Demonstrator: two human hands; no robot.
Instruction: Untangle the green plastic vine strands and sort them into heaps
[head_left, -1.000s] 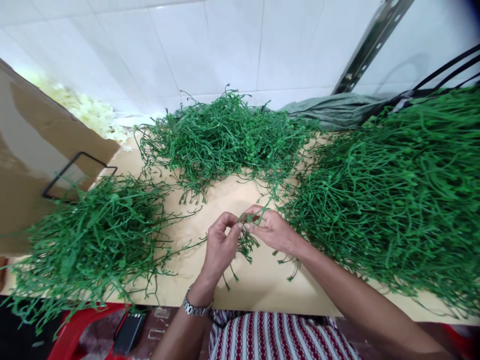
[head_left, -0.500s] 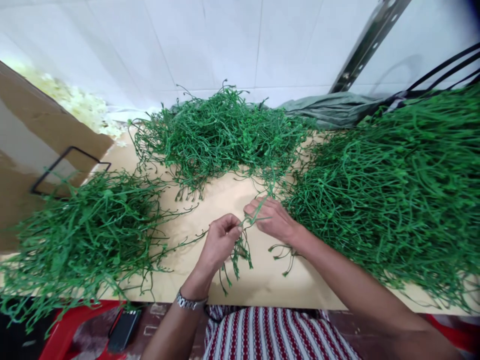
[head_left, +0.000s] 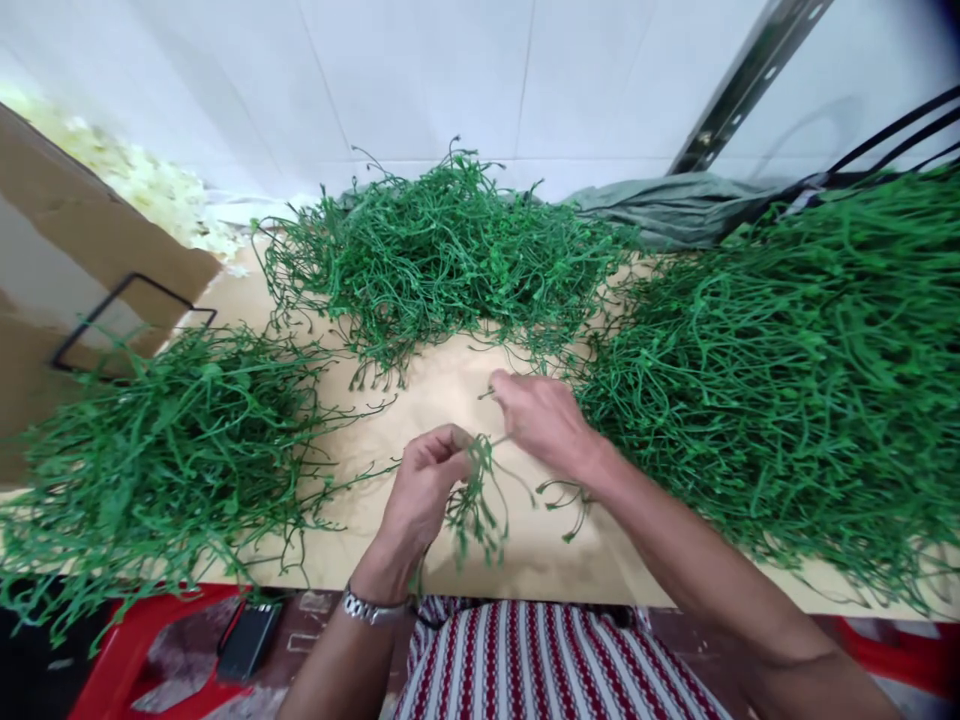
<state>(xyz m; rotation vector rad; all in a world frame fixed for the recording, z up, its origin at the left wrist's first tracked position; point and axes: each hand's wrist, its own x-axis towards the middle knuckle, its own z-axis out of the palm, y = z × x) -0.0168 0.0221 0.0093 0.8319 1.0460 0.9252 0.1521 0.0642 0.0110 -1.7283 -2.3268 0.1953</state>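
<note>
Head view, nearest edge: I see a red-and-white striped cloth (head_left: 555,665) over the lap, a red stool (head_left: 127,665) at lower left, and a dark flat device (head_left: 247,640) resting on it.

Left hand (head_left: 424,490), with a metal watch (head_left: 367,607) at the wrist, is closed in a pinch on a small green sprig bundle (head_left: 476,500); the sprigs hang downward from the fingers above the tan tabletop (head_left: 442,390).

Right hand (head_left: 544,420) is just beyond and to the right of the left hand, fingers curled onto a thin green stem (head_left: 491,392) that crosses between the two hands. I read it as gripping that stem, though the fingertips are partly hidden.

Flanking piles: a left heap of green stems (head_left: 172,450) lies near the table's front edge; a larger right heap (head_left: 787,380) touches the right forearm.

Farther back: a centre heap (head_left: 442,250) lies against the white tiled wall (head_left: 420,80). A brown cardboard box (head_left: 67,260) stands at far left, with pale flower pieces (head_left: 142,190) behind it. A grey-green bag (head_left: 675,205) and a metal bracket (head_left: 750,80) occupy the far right.
</note>
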